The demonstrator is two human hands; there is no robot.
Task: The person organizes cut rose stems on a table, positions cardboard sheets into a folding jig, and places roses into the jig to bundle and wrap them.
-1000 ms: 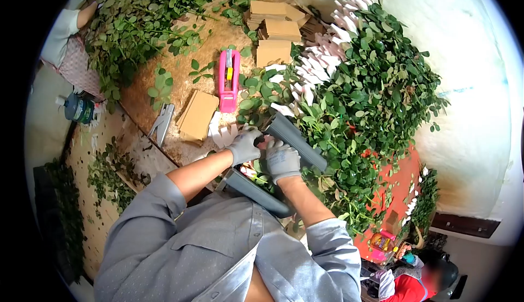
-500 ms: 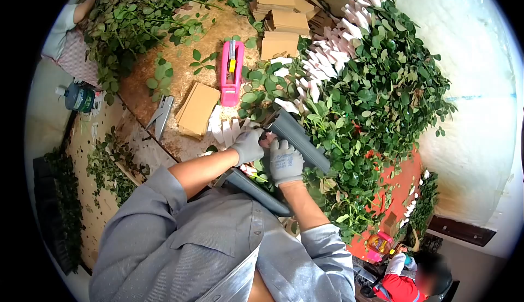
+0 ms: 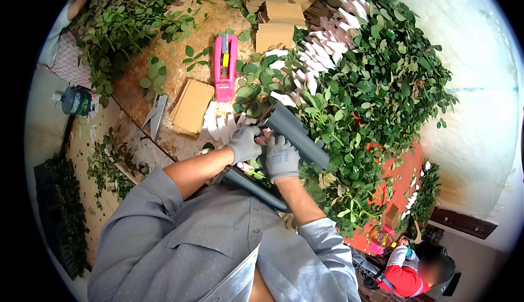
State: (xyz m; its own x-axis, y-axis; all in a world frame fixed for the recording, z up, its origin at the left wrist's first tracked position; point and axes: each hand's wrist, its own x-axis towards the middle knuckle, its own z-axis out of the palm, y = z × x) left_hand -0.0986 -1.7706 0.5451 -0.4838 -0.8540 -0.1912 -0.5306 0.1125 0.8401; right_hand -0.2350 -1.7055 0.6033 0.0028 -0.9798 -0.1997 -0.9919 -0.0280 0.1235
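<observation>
Both of my hands wear grey gloves and work between the walls of a dark grey trough (image 3: 299, 135). My left hand (image 3: 245, 144) is closed, its fingertips at a small pale pink rose (image 3: 264, 136). My right hand (image 3: 282, 159) has its fingers curled in against the other side of that rose. Just below the hands, more pink-and-white blooms (image 3: 245, 167) and green stems show inside the trough, partly covered by my wrists. White paper strips (image 3: 222, 129) lie beside my left hand. The exact grip of the fingertips is hard to make out.
A pink stapler (image 3: 225, 70), a grey metal stapler (image 3: 157, 117) and cardboard pieces (image 3: 192, 107) lie ahead. Behind are cardboard stacks (image 3: 275, 36). White-sleeved stems (image 3: 327, 48) with heaped leaves (image 3: 376, 78) fill the right. Another person in red (image 3: 404, 277) is at lower right.
The view has shifted slightly, so the table things sit a little further left and higher. My hands stay at the rose, the right fingers drawn in a little closer.
</observation>
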